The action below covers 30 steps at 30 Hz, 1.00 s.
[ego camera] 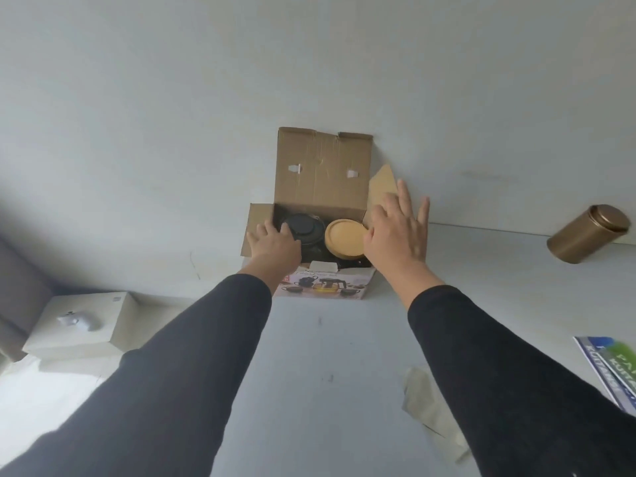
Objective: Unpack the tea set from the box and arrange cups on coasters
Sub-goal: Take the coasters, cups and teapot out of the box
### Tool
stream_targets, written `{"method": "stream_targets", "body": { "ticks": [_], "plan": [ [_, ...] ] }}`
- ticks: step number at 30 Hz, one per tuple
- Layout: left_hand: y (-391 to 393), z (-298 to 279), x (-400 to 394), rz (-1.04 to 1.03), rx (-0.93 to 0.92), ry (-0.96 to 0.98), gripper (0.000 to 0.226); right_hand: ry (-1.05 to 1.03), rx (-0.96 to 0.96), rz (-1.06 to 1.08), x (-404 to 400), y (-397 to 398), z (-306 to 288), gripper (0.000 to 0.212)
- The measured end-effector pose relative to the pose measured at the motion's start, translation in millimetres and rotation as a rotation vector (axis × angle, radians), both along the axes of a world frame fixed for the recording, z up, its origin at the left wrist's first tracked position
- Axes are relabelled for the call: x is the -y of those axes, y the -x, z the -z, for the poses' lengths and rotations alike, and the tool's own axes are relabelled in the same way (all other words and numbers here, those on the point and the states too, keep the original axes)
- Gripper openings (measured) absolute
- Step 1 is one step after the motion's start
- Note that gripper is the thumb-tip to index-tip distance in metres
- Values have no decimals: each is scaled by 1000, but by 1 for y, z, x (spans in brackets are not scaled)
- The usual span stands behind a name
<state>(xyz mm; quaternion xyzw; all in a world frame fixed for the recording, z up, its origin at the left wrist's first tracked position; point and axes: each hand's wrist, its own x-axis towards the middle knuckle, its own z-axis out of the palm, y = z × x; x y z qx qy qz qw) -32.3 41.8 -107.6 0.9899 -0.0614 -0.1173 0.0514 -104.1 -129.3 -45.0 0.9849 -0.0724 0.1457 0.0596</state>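
An open cardboard tea-set box [323, 173] stands against the wall on the pale table, its lid flap upright. Inside lie dark tea ware [303, 228] on the left and a round wooden coaster or lid [344, 238] on the right. My left hand [273, 244] reaches into the box's left side, fingers over the dark ware; whether it grips anything is hidden. My right hand [399, 228] hovers with straight spread fingers over the box's right flap [382, 184], its thumb beside the wooden disc. No cups are visible outside the box.
A bronze tin canister [588, 234] stands at the right near the wall. A blue-green printed booklet [616, 373] lies at the right edge, with crumpled pale paper [430, 407] in front. A white box with a small object on it [82, 325] sits at the left.
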Motion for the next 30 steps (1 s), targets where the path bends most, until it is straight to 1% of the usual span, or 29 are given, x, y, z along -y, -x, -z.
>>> {"method": "stream_targets", "body": {
  "ticks": [2,5,8,10,12,13,14,16,17,19,22,24,26,30],
  "plan": [
    [6,2,6,-29,-26,77,64,6,-13,67,6,6,3,25],
    [12,3,10,-38,-40,75,76,-12,-35,167,8,7,9,27],
    [17,2,15,-48,-57,48,85,-60,-176,304,11,6,15,38],
    [19,1,21,-74,-93,51,95,-207,-350,364,18,7,24,46],
    [18,1,27,-95,-127,54,107,-435,-516,364,25,10,33,55],
    [18,2,29,-102,-130,53,110,-505,-534,333,28,9,39,56],
    [18,2,29,-104,-121,52,112,-527,-502,284,29,7,43,56],
    [19,4,28,-103,-87,56,112,-498,-360,165,30,-2,49,55],
    [19,5,27,-101,-61,68,111,-492,-298,109,29,-7,49,55],
    [22,6,24,-96,22,114,105,-514,-240,3,25,-19,49,61],
    [24,3,20,-28,167,139,79,-531,-275,-111,17,-37,50,71],
    [21,-1,21,40,175,109,64,-561,-316,-145,13,-49,58,80],
    [16,-5,25,94,156,61,57,-584,-366,-141,11,-58,68,91],
    [9,-10,36,248,184,-82,40,-562,-437,-127,16,-69,81,100]
  ]
}}
